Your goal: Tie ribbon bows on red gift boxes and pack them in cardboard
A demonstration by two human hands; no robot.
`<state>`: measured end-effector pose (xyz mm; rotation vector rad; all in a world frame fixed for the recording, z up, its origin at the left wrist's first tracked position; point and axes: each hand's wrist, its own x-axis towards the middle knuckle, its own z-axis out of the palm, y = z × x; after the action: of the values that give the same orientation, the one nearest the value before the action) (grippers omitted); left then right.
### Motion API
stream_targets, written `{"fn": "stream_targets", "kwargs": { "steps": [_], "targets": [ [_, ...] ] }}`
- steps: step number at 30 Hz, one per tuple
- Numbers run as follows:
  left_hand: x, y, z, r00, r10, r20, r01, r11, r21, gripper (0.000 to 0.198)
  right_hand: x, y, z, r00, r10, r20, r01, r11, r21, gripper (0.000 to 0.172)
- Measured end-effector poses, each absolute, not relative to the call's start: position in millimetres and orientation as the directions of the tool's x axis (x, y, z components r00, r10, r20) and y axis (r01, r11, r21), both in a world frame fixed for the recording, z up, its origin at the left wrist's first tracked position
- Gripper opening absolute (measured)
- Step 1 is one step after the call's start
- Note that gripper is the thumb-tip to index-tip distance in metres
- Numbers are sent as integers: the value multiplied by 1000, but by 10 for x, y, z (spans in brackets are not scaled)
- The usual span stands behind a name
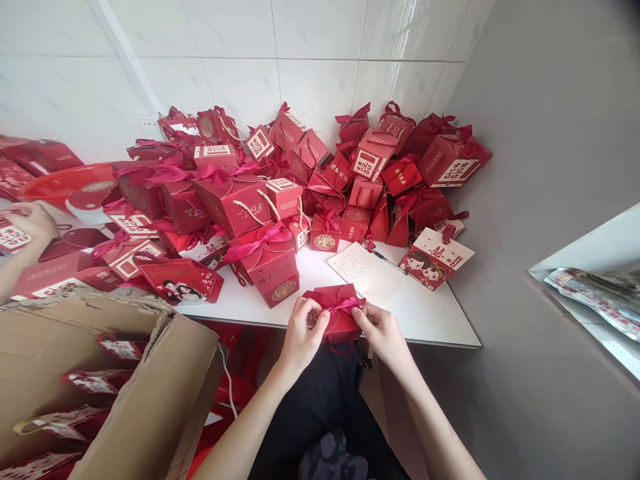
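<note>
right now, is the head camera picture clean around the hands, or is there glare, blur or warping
Head view: bright, even light, and sharp on the left hand and right hand gripping the red box; head view: soft sheen on the wall tiles, no harsh glare; head view: wide-lens bending stretches the cardboard box at lower left, and the top right corner darkens.

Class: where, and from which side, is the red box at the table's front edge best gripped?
Probably the red box by its two side walls, coming from the near edge: it sits upright right at that edge, and the ribbon tied on top would crush.
</note>
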<state>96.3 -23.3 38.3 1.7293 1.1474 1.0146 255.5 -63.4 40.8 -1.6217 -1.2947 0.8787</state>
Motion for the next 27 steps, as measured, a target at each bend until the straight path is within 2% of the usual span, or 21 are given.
{"fn": "stream_targets", "kwargs": {
  "steps": [4,8,11,15,22,27],
  "targets": [
    [958,-207,390,275,953,125,292,-206,934,26,2563,-630,395,201,980,0,255,-52,-966,43],
    [928,-153,336,300,940,164,278,-251,927,26,2575,-611,374,165,985,-54,-54,-46,-997,43],
    [898,-113,289,317,926,205,273,-296,915,24,2584,-586,318,177,980,-92,-270,-42,-962,41],
    [873,-78,242,362,909,205,239,-304,922,25,2601,-550,205,196,975,-107,-442,-10,-897,39],
    [882,-56,146,352,903,245,234,-339,911,26,2630,-493,29,211,974,-85,-534,42,-845,36],
    [926,-48,114,295,923,248,173,-307,936,27,2589,-488,-33,231,972,-44,-553,94,-828,42]
  ]
}}
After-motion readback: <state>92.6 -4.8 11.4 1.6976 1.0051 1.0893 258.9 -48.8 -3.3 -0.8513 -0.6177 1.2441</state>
